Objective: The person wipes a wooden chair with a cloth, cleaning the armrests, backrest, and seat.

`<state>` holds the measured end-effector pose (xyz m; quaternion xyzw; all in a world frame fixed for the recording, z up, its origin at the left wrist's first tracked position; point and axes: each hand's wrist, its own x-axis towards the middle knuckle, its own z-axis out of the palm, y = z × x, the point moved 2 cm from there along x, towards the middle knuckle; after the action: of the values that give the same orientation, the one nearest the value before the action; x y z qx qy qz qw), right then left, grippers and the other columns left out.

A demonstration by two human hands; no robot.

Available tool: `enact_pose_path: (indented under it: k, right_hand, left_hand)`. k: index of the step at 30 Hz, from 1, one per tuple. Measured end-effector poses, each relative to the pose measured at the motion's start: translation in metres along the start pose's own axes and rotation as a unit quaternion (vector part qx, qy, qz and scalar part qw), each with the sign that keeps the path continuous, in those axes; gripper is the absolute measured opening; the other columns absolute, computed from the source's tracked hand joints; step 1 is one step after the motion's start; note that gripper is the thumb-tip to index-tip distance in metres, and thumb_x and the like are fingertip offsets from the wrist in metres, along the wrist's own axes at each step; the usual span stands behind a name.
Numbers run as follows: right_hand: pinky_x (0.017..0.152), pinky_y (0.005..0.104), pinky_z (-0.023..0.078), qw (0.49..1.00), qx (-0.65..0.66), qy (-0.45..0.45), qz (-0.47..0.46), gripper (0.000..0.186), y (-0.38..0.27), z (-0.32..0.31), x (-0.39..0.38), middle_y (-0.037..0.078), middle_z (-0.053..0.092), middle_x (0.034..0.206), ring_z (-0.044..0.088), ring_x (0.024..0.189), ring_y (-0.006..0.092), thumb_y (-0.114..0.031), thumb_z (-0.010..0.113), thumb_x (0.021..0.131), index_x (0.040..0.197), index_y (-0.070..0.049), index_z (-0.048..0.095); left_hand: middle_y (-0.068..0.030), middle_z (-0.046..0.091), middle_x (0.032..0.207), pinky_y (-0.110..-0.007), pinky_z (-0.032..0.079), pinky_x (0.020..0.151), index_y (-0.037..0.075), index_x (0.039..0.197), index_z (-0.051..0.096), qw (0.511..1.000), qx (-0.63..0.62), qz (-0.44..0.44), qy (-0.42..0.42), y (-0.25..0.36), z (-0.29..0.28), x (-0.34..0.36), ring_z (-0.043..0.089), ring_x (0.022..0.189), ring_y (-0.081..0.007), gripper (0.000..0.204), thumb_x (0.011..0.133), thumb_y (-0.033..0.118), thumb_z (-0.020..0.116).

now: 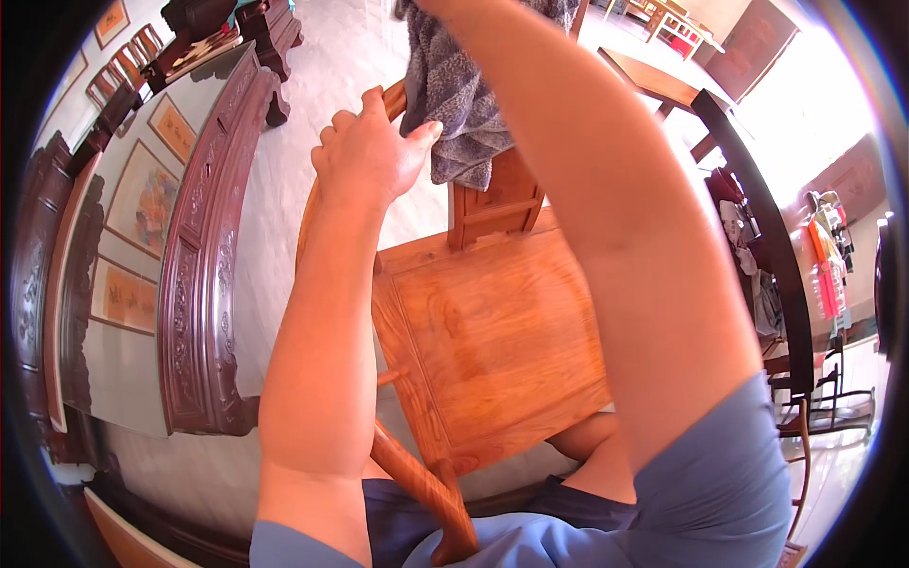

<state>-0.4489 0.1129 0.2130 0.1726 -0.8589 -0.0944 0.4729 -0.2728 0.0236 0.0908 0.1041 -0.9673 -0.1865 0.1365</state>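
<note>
A wooden armchair (492, 331) with a reddish-orange seat stands right in front of me, its curved rail running along the left. My left hand (365, 147) is closed over that rail near the chair's back, with the thumb reaching to the edge of a grey patterned towel (450, 104). The towel hangs down over the top of the chair's back splat (492, 204). At the upper edge of the picture, only a little of my right hand (434, 6) shows, beside the top of the towel; its fingers are out of sight.
On the left stands a long carved dark-wood table (204, 284) with a glossy top reflecting framed pictures. A dark-edged table (772, 218) curves along the right, with cloths beneath. More dark chairs (843, 407) stand at the lower right. Pale tiled floor (346, 47) shows beyond the chair.
</note>
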Motion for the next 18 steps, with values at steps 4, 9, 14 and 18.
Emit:
enact_pose_path:
  k: [4,9,14,18]
  right_hand:
    - [0.105,0.0538,0.040,0.992,-0.001,0.119,-0.041,0.025,-0.046,-0.014,-0.034,0.014,0.063,0.108,0.054,0.114,0.0366,-0.018,0.059,0.089,0.100,-0.005,0.077]
    - [0.100,0.0450,0.050,0.984,0.134,-0.109,-0.040,0.031,-0.001,-0.009,0.035,0.023,0.074,0.105,0.069,0.110,0.0356,-0.030,0.065,0.090,0.100,-0.005,0.080]
    - [0.108,0.0476,0.046,0.960,0.193,-0.200,0.015,0.034,-0.016,-0.043,0.017,0.021,0.075,0.114,0.068,0.118,0.0359,-0.028,0.057,0.097,0.109,-0.006,0.080]
    - [0.110,0.0577,0.041,0.996,-0.055,-0.032,-0.066,0.032,-0.024,0.000,-0.008,0.017,0.073,0.124,0.063,0.124,0.0381,-0.024,0.055,0.098,0.115,-0.008,0.078]
  left_hand:
    - [-0.0226,0.063,0.132,-0.050,0.047,0.104,0.013,0.156,0.044,0.999,0.025,-0.012,0.025,-0.030,-0.003,0.000,0.061,0.125,-0.0386,0.090,0.088,0.068,0.068]
    - [-0.0207,0.065,0.129,-0.049,0.049,0.102,0.014,0.155,0.045,0.999,0.027,0.001,0.028,-0.016,0.001,-0.001,0.064,0.121,-0.0383,0.092,0.086,0.071,0.067]
    - [-0.0220,0.064,0.131,-0.050,0.049,0.102,0.013,0.155,0.046,1.000,0.027,-0.006,0.014,-0.019,-0.006,0.001,0.063,0.123,-0.0381,0.093,0.086,0.072,0.066]
    - [-0.0240,0.063,0.130,-0.050,0.048,0.102,0.011,0.155,0.046,1.000,0.002,0.005,0.015,-0.017,0.007,0.001,0.062,0.123,-0.0398,0.093,0.087,0.072,0.066]
